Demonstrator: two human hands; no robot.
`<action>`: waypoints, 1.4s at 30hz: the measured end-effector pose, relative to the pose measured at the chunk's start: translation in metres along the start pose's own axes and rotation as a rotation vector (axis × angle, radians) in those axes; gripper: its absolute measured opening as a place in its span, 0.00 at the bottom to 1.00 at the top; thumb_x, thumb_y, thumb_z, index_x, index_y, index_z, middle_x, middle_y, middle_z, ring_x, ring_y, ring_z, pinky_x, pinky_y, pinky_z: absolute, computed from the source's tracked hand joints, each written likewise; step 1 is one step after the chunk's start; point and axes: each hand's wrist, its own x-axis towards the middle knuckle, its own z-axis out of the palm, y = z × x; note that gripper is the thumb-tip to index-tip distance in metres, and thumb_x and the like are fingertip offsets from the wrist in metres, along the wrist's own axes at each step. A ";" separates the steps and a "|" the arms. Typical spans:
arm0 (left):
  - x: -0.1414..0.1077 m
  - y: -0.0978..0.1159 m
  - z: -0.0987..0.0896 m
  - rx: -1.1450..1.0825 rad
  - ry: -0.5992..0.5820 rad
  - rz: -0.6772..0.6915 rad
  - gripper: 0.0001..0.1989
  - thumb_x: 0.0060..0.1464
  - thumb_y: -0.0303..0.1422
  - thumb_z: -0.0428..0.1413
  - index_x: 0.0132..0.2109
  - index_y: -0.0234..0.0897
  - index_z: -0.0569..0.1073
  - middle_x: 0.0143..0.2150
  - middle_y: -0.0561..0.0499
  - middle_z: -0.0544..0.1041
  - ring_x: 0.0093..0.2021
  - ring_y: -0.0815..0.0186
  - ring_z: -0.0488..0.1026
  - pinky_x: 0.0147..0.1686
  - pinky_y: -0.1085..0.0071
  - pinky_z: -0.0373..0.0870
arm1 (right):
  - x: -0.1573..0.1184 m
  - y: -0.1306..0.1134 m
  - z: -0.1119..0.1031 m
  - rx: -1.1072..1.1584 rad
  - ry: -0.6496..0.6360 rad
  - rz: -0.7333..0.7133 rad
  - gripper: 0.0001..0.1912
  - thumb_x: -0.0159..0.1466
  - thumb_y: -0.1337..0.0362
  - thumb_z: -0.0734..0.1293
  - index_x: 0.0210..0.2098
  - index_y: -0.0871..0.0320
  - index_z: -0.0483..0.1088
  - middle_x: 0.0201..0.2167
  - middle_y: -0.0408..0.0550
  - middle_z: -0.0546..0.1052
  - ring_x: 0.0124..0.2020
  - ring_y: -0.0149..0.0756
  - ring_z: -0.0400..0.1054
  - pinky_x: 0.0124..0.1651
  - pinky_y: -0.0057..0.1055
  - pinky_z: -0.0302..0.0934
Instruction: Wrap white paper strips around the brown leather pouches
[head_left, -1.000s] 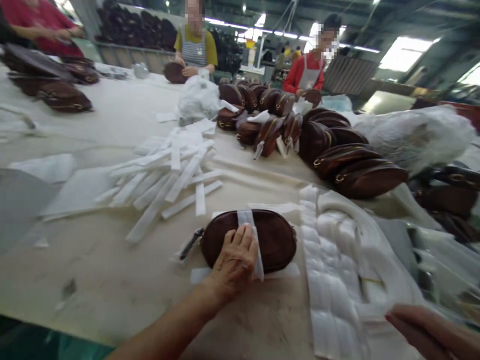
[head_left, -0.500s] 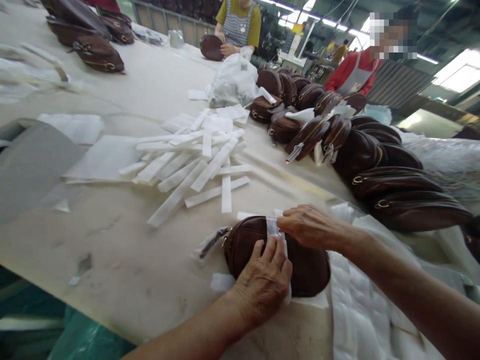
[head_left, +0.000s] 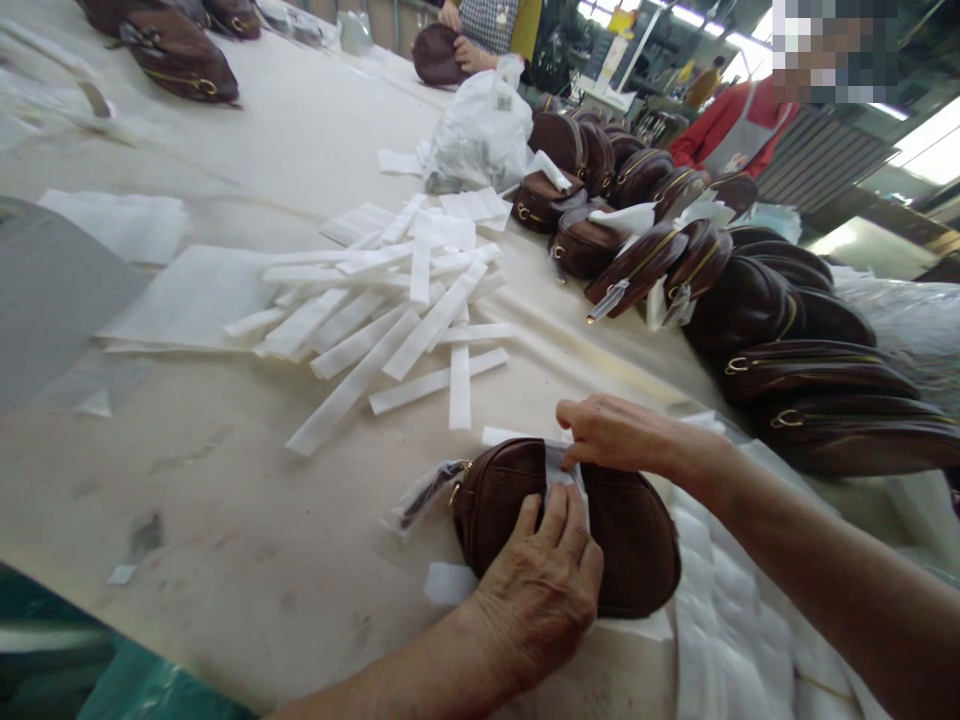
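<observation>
A dark brown leather pouch [head_left: 637, 540] lies on the table in front of me, with a white strip [head_left: 553, 462] across its middle. My left hand [head_left: 544, 580] rests on the pouch, its stretched fingers pressing the strip down. At the pouch's far edge, my right hand [head_left: 607, 432] has curled fingers, with its thumb and a finger at the strip's end; the exact grip is partly hidden. A plastic-wrapped zipper pull [head_left: 427, 492] sticks out from the pouch's left end.
Many white strips [head_left: 390, 330] lie heaped beyond the pouch. Brown leather bags [head_left: 825, 370] crowd the right side. Bubble wrap [head_left: 720, 600] lies right of the pouch, and a clear plastic bag [head_left: 480, 125] stands farther back. Two co-workers are across the table, one holding a round bag [head_left: 435, 55].
My right hand has shifted slightly at the strip's end, with one finger now lifted outward. My left hand still presses on the pouch. The whole view has tilted down a little.
</observation>
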 end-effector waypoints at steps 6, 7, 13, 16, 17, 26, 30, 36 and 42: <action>0.000 0.000 0.000 0.019 0.020 -0.009 0.17 0.61 0.29 0.41 0.50 0.27 0.69 0.57 0.34 0.68 0.58 0.49 0.64 0.52 0.56 0.62 | 0.020 0.029 0.013 0.521 -0.126 -0.057 0.10 0.48 0.58 0.72 0.24 0.59 0.74 0.15 0.35 0.63 0.21 0.25 0.55 0.25 0.24 0.47; 0.000 0.000 0.000 0.018 0.020 -0.008 0.17 0.61 0.29 0.41 0.49 0.27 0.69 0.57 0.35 0.68 0.58 0.49 0.64 0.52 0.56 0.62 | 0.022 0.034 0.017 0.626 -0.127 -0.059 0.12 0.46 0.57 0.73 0.23 0.59 0.74 0.15 0.35 0.63 0.21 0.25 0.54 0.25 0.24 0.47; 0.001 -0.001 0.002 0.037 0.025 -0.007 0.18 0.61 0.30 0.41 0.50 0.27 0.70 0.57 0.35 0.68 0.58 0.50 0.64 0.53 0.57 0.59 | 0.024 0.050 0.040 1.132 -0.163 0.025 0.16 0.40 0.56 0.74 0.22 0.62 0.74 0.18 0.39 0.71 0.22 0.26 0.58 0.28 0.25 0.51; 0.000 0.000 0.003 0.049 0.025 -0.003 0.18 0.61 0.31 0.41 0.52 0.27 0.69 0.57 0.35 0.68 0.58 0.51 0.63 0.54 0.58 0.59 | 0.023 0.051 0.047 1.197 -0.138 0.062 0.17 0.42 0.53 0.72 0.23 0.62 0.73 0.19 0.41 0.72 0.22 0.27 0.61 0.28 0.26 0.54; 0.000 -0.001 0.004 0.049 0.027 -0.003 0.19 0.61 0.31 0.41 0.52 0.27 0.69 0.57 0.35 0.68 0.58 0.51 0.63 0.54 0.58 0.59 | 0.022 0.051 0.049 1.198 -0.128 0.072 0.18 0.42 0.52 0.72 0.23 0.62 0.73 0.19 0.41 0.72 0.22 0.28 0.61 0.28 0.27 0.55; -0.002 -0.002 0.007 0.031 -0.013 -0.004 0.18 0.59 0.30 0.45 0.53 0.28 0.68 0.59 0.35 0.66 0.59 0.50 0.63 0.53 0.57 0.60 | 0.017 0.038 0.055 0.937 0.133 0.148 0.07 0.49 0.63 0.68 0.26 0.60 0.72 0.23 0.42 0.73 0.27 0.31 0.65 0.35 0.28 0.59; -0.002 -0.001 0.006 0.034 -0.003 -0.009 0.18 0.58 0.30 0.45 0.54 0.27 0.67 0.58 0.34 0.67 0.59 0.51 0.63 0.52 0.56 0.61 | -0.008 0.023 0.052 0.758 0.385 0.202 0.08 0.58 0.63 0.64 0.30 0.60 0.72 0.33 0.49 0.75 0.40 0.38 0.66 0.48 0.33 0.57; 0.000 -0.004 0.006 0.031 0.120 -0.008 0.16 0.57 0.25 0.46 0.50 0.25 0.69 0.54 0.34 0.70 0.57 0.52 0.65 0.51 0.58 0.65 | -0.033 -0.006 0.059 0.521 0.269 0.086 0.18 0.67 0.56 0.56 0.46 0.59 0.69 0.48 0.54 0.73 0.50 0.41 0.63 0.53 0.35 0.52; -0.008 -0.004 -0.007 -0.135 0.346 0.170 0.10 0.60 0.25 0.46 0.41 0.32 0.72 0.43 0.43 0.74 0.50 0.58 0.69 0.50 0.63 0.67 | -0.051 0.012 0.043 0.717 0.036 0.146 0.17 0.54 0.50 0.69 0.24 0.60 0.71 0.21 0.39 0.68 0.25 0.29 0.60 0.30 0.26 0.53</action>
